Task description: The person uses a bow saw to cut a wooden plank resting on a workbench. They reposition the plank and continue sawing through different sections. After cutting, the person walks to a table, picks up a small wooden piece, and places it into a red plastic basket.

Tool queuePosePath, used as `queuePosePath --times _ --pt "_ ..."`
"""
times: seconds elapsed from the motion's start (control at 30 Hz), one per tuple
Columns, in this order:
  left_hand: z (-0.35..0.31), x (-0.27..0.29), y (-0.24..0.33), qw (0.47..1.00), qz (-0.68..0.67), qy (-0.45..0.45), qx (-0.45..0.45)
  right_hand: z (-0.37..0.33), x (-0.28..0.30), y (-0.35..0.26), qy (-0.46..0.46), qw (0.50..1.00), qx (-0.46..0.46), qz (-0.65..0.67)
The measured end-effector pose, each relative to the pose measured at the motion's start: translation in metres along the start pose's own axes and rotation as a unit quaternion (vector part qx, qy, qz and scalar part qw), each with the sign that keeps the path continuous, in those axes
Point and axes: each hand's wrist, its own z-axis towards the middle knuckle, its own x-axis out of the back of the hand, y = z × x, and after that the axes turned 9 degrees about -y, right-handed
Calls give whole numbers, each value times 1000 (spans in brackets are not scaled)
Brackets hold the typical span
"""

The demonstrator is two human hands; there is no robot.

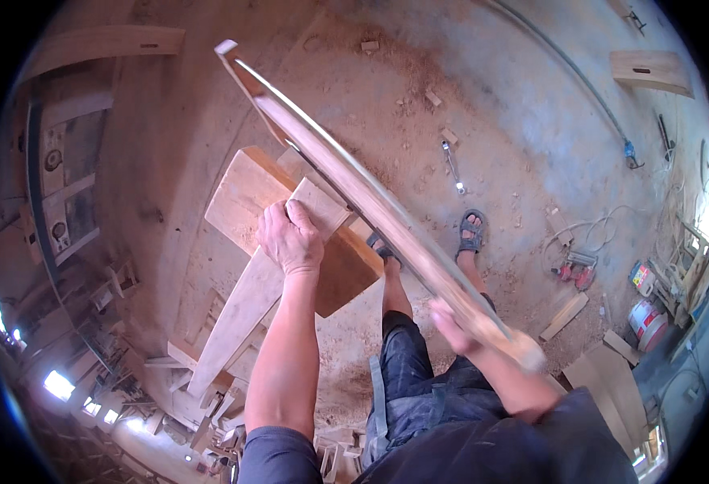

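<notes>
My left hand (290, 235) presses down on a pale, tapering wooden board (237, 327), its fingers curled over the top. Under the board is a thick wooden block (245, 189). A long wooden frame saw (362, 189) slants from upper left to lower right, its blade side against the board's far end just right of my left hand. How deep the blade sits in the wood is hidden. At the saw's near end my right hand (453, 327) is closed around the frame, smeared by motion and partly covered by it.
A wrench (452, 168) and wood offcuts lie on the dusty floor beyond my sandalled feet (471, 232). To the right are a red power tool (576, 274) with a cable, a white bucket (646, 321) and a long pole (572, 64). Wooden pieces crowd the lower left.
</notes>
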Motion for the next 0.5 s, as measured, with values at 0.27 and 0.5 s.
queuePosePath --times 0.27,0.5 --pt "3 -3 14 999 -33 13 -24 79 -62 87 102 935 129 -313" --pt "1 0 -2 999 -36 -19 3 63 -20 -18 -85 996 -12 -7"
